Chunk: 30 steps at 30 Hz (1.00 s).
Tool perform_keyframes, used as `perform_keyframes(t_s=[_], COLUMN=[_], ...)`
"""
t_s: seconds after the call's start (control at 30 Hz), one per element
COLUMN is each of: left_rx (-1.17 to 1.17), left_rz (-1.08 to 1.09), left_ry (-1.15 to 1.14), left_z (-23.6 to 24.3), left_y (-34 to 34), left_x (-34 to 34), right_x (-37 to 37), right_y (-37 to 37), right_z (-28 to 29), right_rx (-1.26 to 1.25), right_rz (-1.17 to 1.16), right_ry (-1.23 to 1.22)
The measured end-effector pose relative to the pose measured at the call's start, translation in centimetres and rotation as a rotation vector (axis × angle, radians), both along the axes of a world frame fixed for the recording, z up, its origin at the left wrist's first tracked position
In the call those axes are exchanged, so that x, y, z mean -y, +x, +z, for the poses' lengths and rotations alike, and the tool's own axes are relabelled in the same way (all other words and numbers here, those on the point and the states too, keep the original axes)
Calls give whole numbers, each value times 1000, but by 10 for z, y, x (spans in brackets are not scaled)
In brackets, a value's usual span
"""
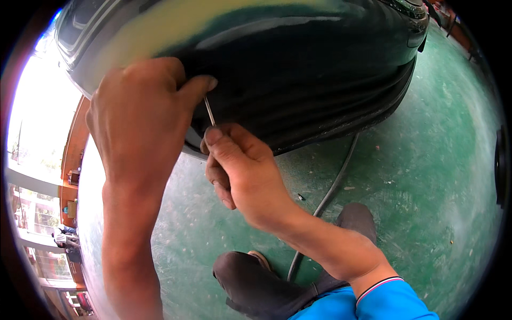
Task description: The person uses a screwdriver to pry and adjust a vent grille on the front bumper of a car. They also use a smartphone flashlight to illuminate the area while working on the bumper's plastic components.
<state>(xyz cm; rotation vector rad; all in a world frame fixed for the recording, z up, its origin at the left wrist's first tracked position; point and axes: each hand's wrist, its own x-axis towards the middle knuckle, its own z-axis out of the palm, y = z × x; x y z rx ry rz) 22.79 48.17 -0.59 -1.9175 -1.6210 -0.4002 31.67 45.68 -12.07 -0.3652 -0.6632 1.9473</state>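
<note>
A dark, glossy car bumper [320, 64] fills the upper middle, with a dull yellowish patch [197, 24] across its upper left. Against its lower left part is my left hand [141, 106], back toward me. That hand's index finger is bent and its thumb stretches along the dark surface; the other fingers are hidden, as is anything inside them. Just below and to the right, my right hand [240, 165] is closed, pinching a thin metal rod [209, 111] between thumb and fingers. The rod points upward, its far end close under the left thumb.
A dark hose [338, 184] runs over the green floor [426, 186] from beneath the bumper to my legs [256, 282]. A small dark object [301, 197] lies beside the hose. Bright windows [34, 208] and a brown ledge [73, 149] stand at far left.
</note>
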Motion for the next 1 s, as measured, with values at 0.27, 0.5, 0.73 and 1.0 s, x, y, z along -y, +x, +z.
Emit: perform_keyframes(t_s=[0.27,0.5,0.73,1.0], left_rx=[83,-171,-127,65], left_rz=[16,-23,161,138], left_ry=[10,29,-102,-21], left_z=[-4,-1,11,-9], left_y=[12,14,30,21], left_x=[-3,-1,-1,0], right_x=[3,-5,-3,2], right_y=[-1,0,-7,-23], right_z=[11,-8,-7,-8], right_rx=[-36,84,26,6], right_rz=[-13,-105,-122,-198], right_ry=[-51,111,97,93])
